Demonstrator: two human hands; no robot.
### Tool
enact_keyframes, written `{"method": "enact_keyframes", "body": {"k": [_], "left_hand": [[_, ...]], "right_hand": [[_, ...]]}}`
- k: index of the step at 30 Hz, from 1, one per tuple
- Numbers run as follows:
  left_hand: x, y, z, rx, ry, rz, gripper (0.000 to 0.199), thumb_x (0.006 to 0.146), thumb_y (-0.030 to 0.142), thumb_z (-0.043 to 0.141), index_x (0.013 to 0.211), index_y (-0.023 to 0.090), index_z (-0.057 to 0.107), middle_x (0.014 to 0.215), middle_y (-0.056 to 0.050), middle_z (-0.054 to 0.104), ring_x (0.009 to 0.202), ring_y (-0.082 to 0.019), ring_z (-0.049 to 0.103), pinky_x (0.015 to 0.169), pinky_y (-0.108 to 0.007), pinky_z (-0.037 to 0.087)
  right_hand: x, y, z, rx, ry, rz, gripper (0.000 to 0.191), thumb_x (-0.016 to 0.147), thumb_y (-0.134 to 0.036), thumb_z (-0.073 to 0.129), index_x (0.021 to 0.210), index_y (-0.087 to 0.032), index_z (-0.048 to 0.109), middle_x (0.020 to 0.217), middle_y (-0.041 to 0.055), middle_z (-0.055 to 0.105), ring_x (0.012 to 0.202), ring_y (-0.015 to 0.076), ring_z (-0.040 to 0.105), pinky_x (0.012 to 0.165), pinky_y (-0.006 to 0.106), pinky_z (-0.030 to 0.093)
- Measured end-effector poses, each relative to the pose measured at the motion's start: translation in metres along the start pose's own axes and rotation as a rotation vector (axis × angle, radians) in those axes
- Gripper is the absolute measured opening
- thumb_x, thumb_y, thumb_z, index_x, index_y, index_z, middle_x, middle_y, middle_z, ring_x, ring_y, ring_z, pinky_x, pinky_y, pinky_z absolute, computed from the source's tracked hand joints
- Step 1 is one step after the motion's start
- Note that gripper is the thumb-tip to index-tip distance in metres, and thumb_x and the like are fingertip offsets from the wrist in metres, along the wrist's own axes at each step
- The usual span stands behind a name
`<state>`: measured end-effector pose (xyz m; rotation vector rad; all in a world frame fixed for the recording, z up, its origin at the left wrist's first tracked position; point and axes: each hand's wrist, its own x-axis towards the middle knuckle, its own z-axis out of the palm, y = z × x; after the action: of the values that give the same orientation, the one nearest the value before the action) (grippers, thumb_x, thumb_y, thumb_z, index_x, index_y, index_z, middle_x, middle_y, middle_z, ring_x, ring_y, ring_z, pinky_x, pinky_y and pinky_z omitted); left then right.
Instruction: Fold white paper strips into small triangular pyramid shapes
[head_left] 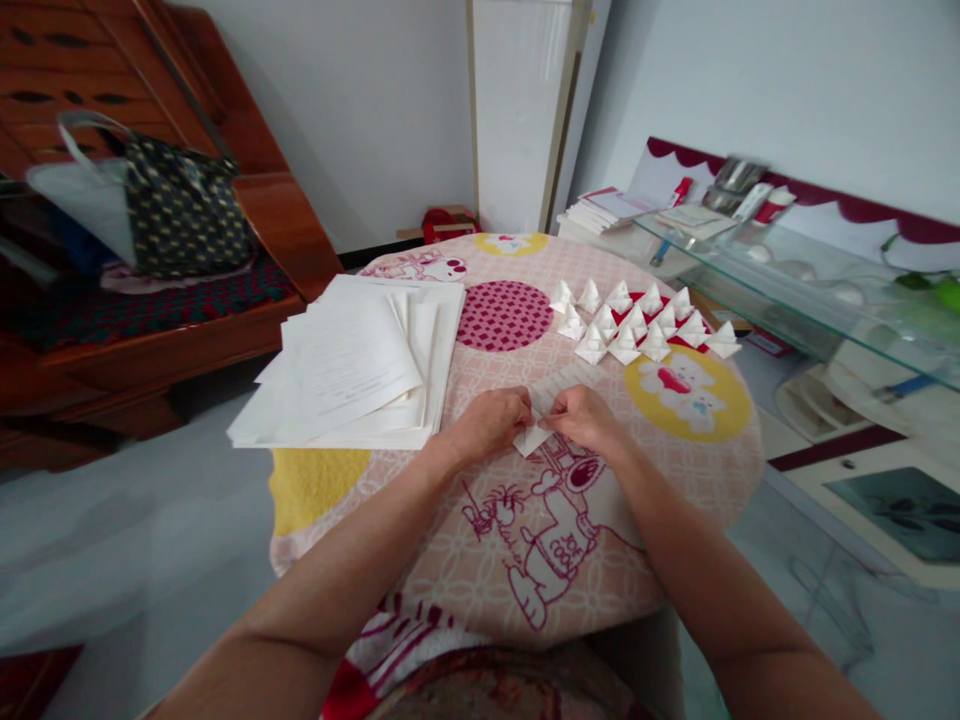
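Observation:
Between my two hands is a white sheet of paper, partly folded, with a pointed corner toward me. My left hand pinches its left side, fingers curled. On its right side, my right hand grips the paper with thumb and fingers closed. Some of the paper is hidden under the fingers. Just beyond my hands, several small folded paper boats stand in rows on the table. A stack of white paper sheets, some printed, lies left of my hands.
The round table wears a pink patterned cloth. A glass-topped stand with cups and papers is at the right. On the left, a wooden bench holds a dotted bag. A red box sits behind the table.

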<state>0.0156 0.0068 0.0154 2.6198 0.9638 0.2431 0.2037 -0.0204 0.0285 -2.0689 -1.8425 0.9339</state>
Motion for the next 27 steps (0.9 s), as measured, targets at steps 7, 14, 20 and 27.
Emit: {"method": "enact_keyframes", "body": {"k": [7,14,20,27], "left_hand": [[0.0,-0.002,0.0,-0.024,-0.023,0.004,0.019,0.087,0.01,0.063,0.089,0.019,0.08,0.1,-0.005,0.074,0.087,-0.018,0.068,0.076,-0.028,0.047],[0.001,-0.002,-0.001,-0.023,-0.016,-0.002,0.019,0.087,0.012,0.064,0.09,0.02,0.081,0.1,-0.005,0.074,0.085,-0.017,0.068,0.075,-0.027,0.047],[0.0,-0.006,0.004,-0.021,0.015,0.01,0.019,0.088,0.015,0.064,0.088,0.022,0.081,0.099,-0.004,0.073,0.081,-0.016,0.067,0.073,-0.026,0.047],[0.001,-0.005,0.0,-0.055,0.01,0.011,0.02,0.086,0.014,0.063,0.088,0.021,0.081,0.099,-0.004,0.073,0.083,-0.016,0.066,0.076,-0.026,0.047]], "right_hand": [[-0.001,0.006,-0.005,0.034,-0.05,0.006,0.013,0.081,-0.016,0.072,0.071,-0.017,0.064,0.05,-0.0035,0.058,0.04,0.0084,0.05,0.045,0.021,0.032],[-0.001,0.001,-0.001,-0.072,0.019,-0.038,0.021,0.08,-0.033,0.077,0.07,-0.018,0.067,0.058,0.0015,0.064,0.053,0.0136,0.059,0.05,0.024,0.034],[0.0,-0.009,0.0,-0.177,0.037,-0.058,0.017,0.075,-0.029,0.081,0.07,-0.018,0.069,0.069,0.0046,0.07,0.068,0.0171,0.066,0.057,0.025,0.039],[0.002,0.007,-0.009,0.108,-0.183,0.089,0.013,0.082,-0.015,0.069,0.073,-0.019,0.06,0.049,-0.004,0.059,0.039,0.0103,0.053,0.043,0.021,0.038]]}}
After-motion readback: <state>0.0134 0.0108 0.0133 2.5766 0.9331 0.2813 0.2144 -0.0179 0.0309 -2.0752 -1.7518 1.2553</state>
